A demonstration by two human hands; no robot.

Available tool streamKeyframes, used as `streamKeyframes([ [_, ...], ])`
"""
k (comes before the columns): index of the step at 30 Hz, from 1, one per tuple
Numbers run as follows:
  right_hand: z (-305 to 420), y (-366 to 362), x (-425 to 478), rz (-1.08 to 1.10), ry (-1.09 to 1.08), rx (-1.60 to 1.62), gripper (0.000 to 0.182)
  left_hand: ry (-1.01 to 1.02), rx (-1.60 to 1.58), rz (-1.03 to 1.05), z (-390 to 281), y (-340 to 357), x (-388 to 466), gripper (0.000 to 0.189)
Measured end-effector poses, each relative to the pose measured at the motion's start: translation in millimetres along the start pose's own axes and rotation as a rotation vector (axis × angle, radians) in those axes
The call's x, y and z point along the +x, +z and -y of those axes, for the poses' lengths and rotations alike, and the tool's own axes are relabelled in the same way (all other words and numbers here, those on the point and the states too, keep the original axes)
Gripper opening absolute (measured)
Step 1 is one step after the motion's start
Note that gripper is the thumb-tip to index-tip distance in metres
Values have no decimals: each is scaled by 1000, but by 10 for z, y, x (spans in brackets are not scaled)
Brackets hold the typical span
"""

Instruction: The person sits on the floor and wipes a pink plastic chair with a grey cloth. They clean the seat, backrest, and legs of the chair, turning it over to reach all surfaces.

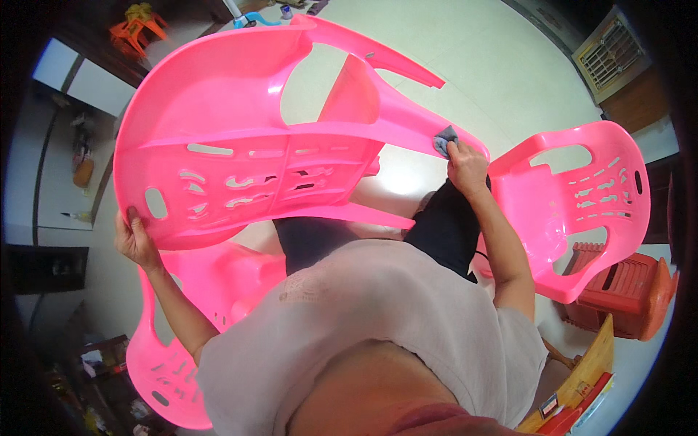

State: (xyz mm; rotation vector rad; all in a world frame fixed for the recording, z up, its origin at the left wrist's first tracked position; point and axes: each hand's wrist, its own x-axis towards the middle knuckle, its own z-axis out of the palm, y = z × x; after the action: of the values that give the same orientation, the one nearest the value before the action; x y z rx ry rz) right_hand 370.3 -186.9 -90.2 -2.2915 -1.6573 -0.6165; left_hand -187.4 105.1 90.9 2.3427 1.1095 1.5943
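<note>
A pink plastic armchair lies tipped in front of me, its slotted back and legs showing. At the left, my left hand grips the rim of its backrest near the oval handle hole. My right hand holds a grey cloth against one of the chair's legs, at the right. The fingers are closed on the cloth, and part of it bunches out above them.
A second pink chair stands at my right, and another pink chair is at my lower left. Red plastic chairs and a wooden board are at the lower right. An orange stool stands at the upper left.
</note>
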Motion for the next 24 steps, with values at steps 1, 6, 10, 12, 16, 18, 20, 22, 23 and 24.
streamKeyframes([
  [1,33,-50,-17,-17,16,-8,8,-10,-1,0,5,-24,-33,15],
  [6,132,-287,-182,-40,34,30,8,-39,-91,23,199,-163,-304,14],
  [10,111,-327,-548,39,99,51,19,-117,-192,139,215,-262,-292,17],
  [12,174,-362,-685,53,126,70,21,-223,13,492,389,-634,-88,35],
  [16,236,-397,-873,27,160,51,21,-348,-300,1034,-473,-448,654,78],
  [18,247,-399,-920,48,167,70,21,-128,-236,969,-926,-160,956,93],
  [20,257,-431,-957,57,187,91,22,-37,-284,932,-1389,243,1191,93],
  [22,264,-466,-1002,51,217,129,23,-7,-288,1146,-1839,633,1410,96],
  [23,258,-477,-1027,51,222,165,24,-15,-284,1199,-1977,776,1430,97],
  [24,244,-482,-1041,49,226,201,26,-24,-279,1251,-2094,896,1440,98],
])
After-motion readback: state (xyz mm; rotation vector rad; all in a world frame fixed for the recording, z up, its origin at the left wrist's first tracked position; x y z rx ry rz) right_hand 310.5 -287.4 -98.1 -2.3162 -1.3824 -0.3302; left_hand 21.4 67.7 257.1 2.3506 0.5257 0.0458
